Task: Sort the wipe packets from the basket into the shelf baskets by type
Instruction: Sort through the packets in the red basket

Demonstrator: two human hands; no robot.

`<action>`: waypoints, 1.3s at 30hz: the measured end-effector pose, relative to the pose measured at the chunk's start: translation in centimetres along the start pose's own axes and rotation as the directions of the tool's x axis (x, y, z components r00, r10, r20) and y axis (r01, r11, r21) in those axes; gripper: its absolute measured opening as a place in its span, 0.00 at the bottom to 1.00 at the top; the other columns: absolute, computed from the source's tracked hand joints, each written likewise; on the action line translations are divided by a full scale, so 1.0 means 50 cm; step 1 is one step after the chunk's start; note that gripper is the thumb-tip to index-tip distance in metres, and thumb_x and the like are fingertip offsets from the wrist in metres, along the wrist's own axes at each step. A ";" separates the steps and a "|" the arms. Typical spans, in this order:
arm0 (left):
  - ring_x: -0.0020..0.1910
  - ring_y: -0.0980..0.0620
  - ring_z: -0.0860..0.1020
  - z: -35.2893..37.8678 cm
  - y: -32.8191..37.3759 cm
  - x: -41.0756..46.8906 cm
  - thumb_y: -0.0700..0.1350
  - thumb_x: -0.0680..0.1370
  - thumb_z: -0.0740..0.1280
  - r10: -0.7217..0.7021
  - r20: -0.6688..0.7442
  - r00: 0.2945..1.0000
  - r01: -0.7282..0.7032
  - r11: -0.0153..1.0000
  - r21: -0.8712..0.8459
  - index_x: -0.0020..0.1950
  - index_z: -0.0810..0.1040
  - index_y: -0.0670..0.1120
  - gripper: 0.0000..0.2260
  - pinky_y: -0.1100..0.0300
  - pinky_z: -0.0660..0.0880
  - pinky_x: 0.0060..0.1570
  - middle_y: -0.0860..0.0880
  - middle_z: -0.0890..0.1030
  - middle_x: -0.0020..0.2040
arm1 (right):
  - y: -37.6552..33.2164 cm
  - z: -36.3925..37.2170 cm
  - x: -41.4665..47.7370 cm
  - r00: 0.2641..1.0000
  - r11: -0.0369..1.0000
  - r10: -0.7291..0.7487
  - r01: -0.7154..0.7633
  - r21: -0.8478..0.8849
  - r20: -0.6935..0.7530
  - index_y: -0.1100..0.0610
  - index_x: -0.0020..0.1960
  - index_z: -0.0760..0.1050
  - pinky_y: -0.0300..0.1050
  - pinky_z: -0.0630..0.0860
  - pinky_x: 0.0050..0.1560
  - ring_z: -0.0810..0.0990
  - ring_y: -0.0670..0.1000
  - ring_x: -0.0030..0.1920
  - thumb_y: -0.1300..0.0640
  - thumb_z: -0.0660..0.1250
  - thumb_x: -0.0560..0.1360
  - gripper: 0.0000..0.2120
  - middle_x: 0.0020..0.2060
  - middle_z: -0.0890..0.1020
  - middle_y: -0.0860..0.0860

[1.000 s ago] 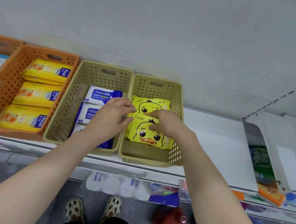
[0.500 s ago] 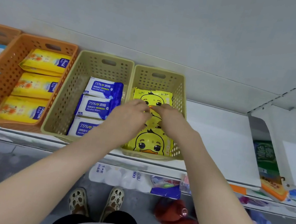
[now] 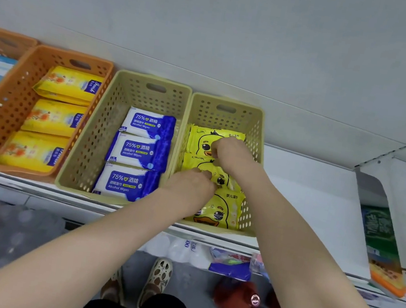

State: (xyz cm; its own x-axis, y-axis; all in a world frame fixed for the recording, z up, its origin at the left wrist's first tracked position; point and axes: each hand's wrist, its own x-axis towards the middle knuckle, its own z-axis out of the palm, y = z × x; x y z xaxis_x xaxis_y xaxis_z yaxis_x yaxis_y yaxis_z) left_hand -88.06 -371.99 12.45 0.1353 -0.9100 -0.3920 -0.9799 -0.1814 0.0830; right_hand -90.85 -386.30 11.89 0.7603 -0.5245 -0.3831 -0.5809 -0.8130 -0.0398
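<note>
In the head view both hands are down inside the right beige basket [image 3: 224, 120] on the shelf, where three yellow duck wipe packets lie in a row from back to front. The right hand [image 3: 228, 155] has its fingers curled onto the rear duck packet [image 3: 200, 140], apparently pinching its top face. The left hand [image 3: 188, 191] has its fingers bent down onto the middle duck packet [image 3: 219, 178]; I cannot tell whether they pinch it or only press. The front duck packet [image 3: 222, 209] lies free by the near wall. The step looks like squaring up the row. It would go best by nudging each packet flat and face-up, edges overlapping evenly, without dragging a neighbour askew or snagging the soft film. The alcohol wipe packets [image 3: 141, 152] in the middle beige basket [image 3: 93, 142] and the yellow flower-print packets [image 3: 54, 118] in the orange basket [image 3: 11, 104] already sit in neat threes. Half a second ago both hands met over the middle packet; since then the right has reached to the rear and the left has drawn nearer. A second ago the basket's front floor was bare.
</note>
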 end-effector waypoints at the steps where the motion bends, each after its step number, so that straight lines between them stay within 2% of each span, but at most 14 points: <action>1: 0.62 0.43 0.73 0.003 0.002 -0.004 0.39 0.80 0.65 0.002 -0.009 1.000 -0.002 1.000 -0.026 0.72 0.69 0.47 0.20 0.53 0.72 0.45 0.44 0.74 0.61 | 0.000 0.004 0.000 1.000 1.000 0.006 -0.006 -0.002 -0.025 0.58 0.54 0.79 0.45 0.71 0.44 0.79 0.61 0.53 0.67 0.66 0.74 0.10 0.51 0.80 0.59; 4: 0.63 0.41 0.73 0.013 0.010 -0.005 0.38 0.80 0.63 0.060 0.104 0.993 -0.057 0.998 -0.033 0.75 0.64 0.45 0.23 0.50 0.75 0.48 0.43 0.70 0.67 | -0.002 0.020 0.005 0.998 0.998 0.057 -0.057 0.023 -0.041 0.58 0.55 0.79 0.46 0.72 0.45 0.79 0.62 0.54 0.66 0.67 0.75 0.10 0.53 0.80 0.58; 6: 0.58 0.40 0.76 0.007 0.009 0.003 0.38 0.81 0.61 0.104 0.205 0.973 -0.103 0.995 -0.016 0.73 0.69 0.44 0.20 0.51 0.74 0.43 0.42 0.70 0.66 | -0.002 0.020 0.009 0.997 0.998 0.065 -0.065 0.014 -0.033 0.58 0.56 0.79 0.46 0.72 0.47 0.77 0.60 0.57 0.64 0.68 0.74 0.11 0.55 0.79 0.57; 8: 0.59 0.40 0.76 0.001 0.005 0.011 0.42 0.81 0.62 0.060 0.157 0.986 -0.049 0.996 -0.076 0.71 0.71 0.44 0.17 0.51 0.74 0.45 0.42 0.69 0.67 | 0.003 0.014 0.014 0.998 0.999 0.029 -0.026 0.038 -0.064 0.57 0.61 0.77 0.47 0.73 0.55 0.72 0.60 0.62 0.59 0.72 0.72 0.18 0.60 0.75 0.57; 10: 0.72 0.36 0.64 0.003 0.009 0.015 0.50 0.82 0.62 -0.079 0.057 0.995 0.089 0.977 -0.195 0.76 0.64 0.44 0.24 0.46 0.71 0.64 0.39 0.59 0.75 | 0.007 0.013 0.016 0.999 0.994 0.011 -0.007 0.109 -0.034 0.54 0.71 0.68 0.53 0.69 0.67 0.65 0.63 0.69 0.52 0.73 0.73 0.29 0.69 0.67 0.59; 11: 0.77 0.33 0.52 0.007 0.013 0.020 0.55 0.81 0.62 -0.139 0.087 0.986 0.156 0.959 -0.235 0.79 0.56 0.44 0.31 0.43 0.62 0.73 0.38 0.49 0.79 | 0.008 0.015 0.015 1.000 0.993 0.020 -0.021 0.117 0.010 0.53 0.76 0.62 0.56 0.64 0.71 0.60 0.65 0.72 0.48 0.70 0.75 0.33 0.73 0.61 0.60; 13: 0.76 0.32 0.34 0.021 0.023 0.037 0.62 0.78 0.63 -0.191 0.250 0.949 0.247 0.945 -0.214 0.80 0.39 0.44 0.44 0.39 0.45 0.76 0.39 0.33 0.79 | 0.010 0.028 0.018 0.991 0.993 0.059 -0.071 0.097 0.123 0.51 0.80 0.50 0.58 0.53 0.76 0.48 0.68 0.76 0.44 0.64 0.78 0.36 0.78 0.48 0.60; 18: 0.75 0.35 0.30 0.035 -0.003 0.072 0.64 0.77 0.65 -0.171 0.361 0.917 0.209 0.976 -0.069 0.77 0.29 0.44 0.51 0.41 0.40 0.75 0.41 0.27 0.76 | 0.011 0.036 0.033 0.960 0.971 0.183 -0.211 0.114 0.213 0.51 0.80 0.43 0.57 0.51 0.77 0.42 0.66 0.77 0.46 0.61 0.81 0.37 0.78 0.38 0.56; 20: 0.75 0.35 0.30 0.031 -0.008 0.072 0.63 0.76 0.65 -0.158 0.355 0.921 0.181 0.983 -0.032 0.78 0.31 0.44 0.50 0.42 0.40 0.75 0.41 0.27 0.76 | 0.016 0.028 0.035 0.960 0.971 0.191 -0.216 0.104 0.205 0.53 0.80 0.47 0.57 0.55 0.75 0.49 0.67 0.77 0.47 0.59 0.82 0.33 0.78 0.42 0.60; 24: 0.75 0.36 0.30 0.036 0.005 0.061 0.64 0.79 0.60 -0.139 0.330 0.934 0.167 0.984 -0.057 0.79 0.34 0.46 0.44 0.41 0.40 0.76 0.44 0.29 0.78 | 0.026 0.043 0.030 0.985 0.981 0.167 -0.171 0.095 0.049 0.53 0.77 0.58 0.53 0.68 0.66 0.67 0.65 0.68 0.57 0.61 0.81 0.26 0.71 0.63 0.62; 29: 0.76 0.34 0.32 0.029 0.001 0.056 0.61 0.80 0.61 -0.127 0.364 0.923 0.149 0.988 -0.031 0.79 0.32 0.48 0.43 0.41 0.44 0.77 0.46 0.30 0.78 | 0.014 0.049 0.030 0.985 0.986 0.162 -0.164 0.029 0.064 0.53 0.79 0.53 0.52 0.67 0.67 0.68 0.65 0.67 0.58 0.63 0.79 0.32 0.70 0.63 0.61; 33: 0.78 0.32 0.40 0.011 -0.004 0.042 0.57 0.79 0.66 -0.097 0.258 0.961 0.120 0.990 -0.072 0.81 0.38 0.49 0.43 0.40 0.53 0.75 0.44 0.36 0.80 | 0.017 0.024 0.002 0.994 0.993 0.112 -0.111 0.025 -0.014 0.54 0.78 0.56 0.51 0.72 0.59 0.73 0.64 0.64 0.65 0.62 0.78 0.32 0.65 0.69 0.60; 36: 0.76 0.29 0.38 0.011 -0.001 0.025 0.59 0.81 0.62 -0.014 0.296 0.955 0.037 0.997 -0.071 0.80 0.42 0.60 0.36 0.34 0.48 0.74 0.47 0.36 0.80 | 0.013 0.016 -0.020 0.995 0.995 0.090 -0.092 -0.028 -0.046 0.55 0.76 0.60 0.51 0.74 0.55 0.75 0.63 0.61 0.66 0.63 0.76 0.30 0.62 0.72 0.59; 39: 0.74 0.27 0.34 0.015 0.008 0.022 0.59 0.82 0.59 0.020 0.419 0.908 0.005 0.998 -0.059 0.78 0.40 0.66 0.32 0.31 0.43 0.73 0.49 0.32 0.79 | 0.004 0.035 -0.031 0.994 0.995 0.095 -0.094 -0.037 0.050 0.53 0.75 0.62 0.50 0.74 0.55 0.75 0.61 0.62 0.64 0.66 0.76 0.30 0.64 0.72 0.59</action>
State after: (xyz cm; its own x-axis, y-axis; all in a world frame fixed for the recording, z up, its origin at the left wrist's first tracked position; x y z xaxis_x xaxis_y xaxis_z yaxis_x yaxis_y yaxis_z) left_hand -88.42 -372.79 11.37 0.0416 -0.6735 -0.7380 -0.9688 -0.2079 0.1352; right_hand -92.65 -385.21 10.89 0.6860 -0.5864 -0.4307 -0.6383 -0.7692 0.0305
